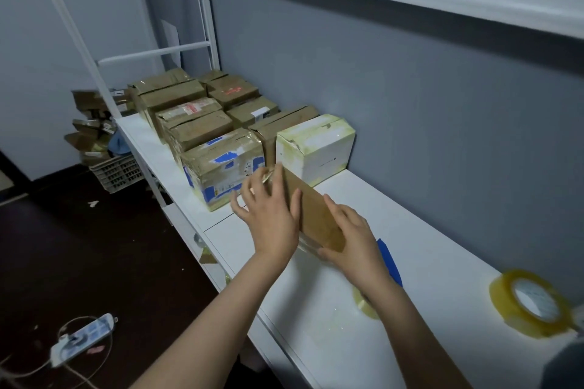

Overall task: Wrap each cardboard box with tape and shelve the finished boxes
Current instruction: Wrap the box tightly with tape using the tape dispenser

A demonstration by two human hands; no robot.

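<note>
A long white desk top (426,246) is running along a grey wall. Nearest, a yellowish clear tape roll (531,303) is lying flat on it. Mid-desk, the right hand (350,240) is gripping the near end of a small brown cardboard box (319,218), and the left hand (271,215) is pressing straight, spread fingers against its left side. Beyond, rows of taped brown boxes (196,123) are standing packed together.
</note>
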